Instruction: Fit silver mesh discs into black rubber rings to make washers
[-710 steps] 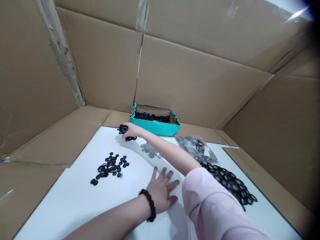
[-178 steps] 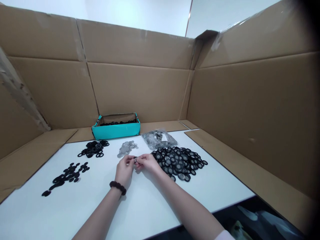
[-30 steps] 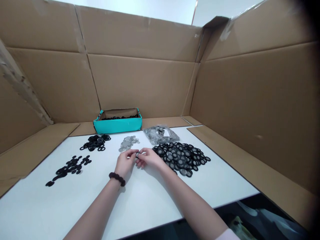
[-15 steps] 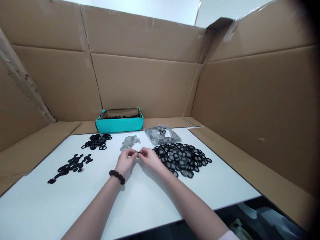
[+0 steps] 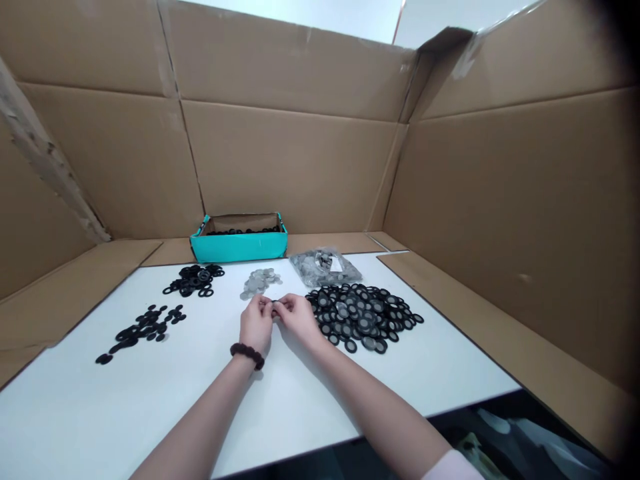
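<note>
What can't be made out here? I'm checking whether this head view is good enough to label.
- Small part pinched between left hand and right hand: too small, fingertips cover it.
- Teal box: front wall hides most contents.
- Clear bag: contents blurred.
- Dark area under the table: cut off by edge.

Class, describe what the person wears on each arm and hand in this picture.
The left hand is bare, with a dark beaded bracelet around the wrist. The right hand is bare too, no ring or glove visible; a pale pink sleeve shows near the elbow, at the bottom edge.
</note>
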Demonstrator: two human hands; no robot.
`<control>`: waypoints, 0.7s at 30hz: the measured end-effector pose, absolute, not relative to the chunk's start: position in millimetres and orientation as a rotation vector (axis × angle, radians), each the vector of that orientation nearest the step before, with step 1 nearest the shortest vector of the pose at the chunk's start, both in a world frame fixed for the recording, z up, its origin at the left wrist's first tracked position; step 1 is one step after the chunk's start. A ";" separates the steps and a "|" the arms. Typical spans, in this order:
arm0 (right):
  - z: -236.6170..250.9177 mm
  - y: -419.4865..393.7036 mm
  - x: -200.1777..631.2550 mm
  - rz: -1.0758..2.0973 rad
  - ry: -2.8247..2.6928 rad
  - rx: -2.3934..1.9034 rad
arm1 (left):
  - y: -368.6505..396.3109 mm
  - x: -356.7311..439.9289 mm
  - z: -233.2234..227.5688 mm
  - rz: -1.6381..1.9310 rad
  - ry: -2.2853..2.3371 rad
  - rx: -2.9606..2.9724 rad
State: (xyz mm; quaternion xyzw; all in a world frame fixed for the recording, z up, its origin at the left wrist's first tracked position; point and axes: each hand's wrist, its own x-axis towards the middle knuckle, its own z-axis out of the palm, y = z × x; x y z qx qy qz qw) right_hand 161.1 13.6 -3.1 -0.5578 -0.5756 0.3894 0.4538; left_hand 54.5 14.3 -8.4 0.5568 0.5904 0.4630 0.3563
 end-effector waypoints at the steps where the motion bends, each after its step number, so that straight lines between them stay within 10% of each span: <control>1: -3.4 15.1 160.6 1.090 -1.344 -1.356 | 15.3 54.2 -10.1 1.203 1.505 1.389; 21: 0.8 29.2 173.1 1.195 -1.111 -1.229 | 45.8 50.0 13.9 0.807 1.356 1.745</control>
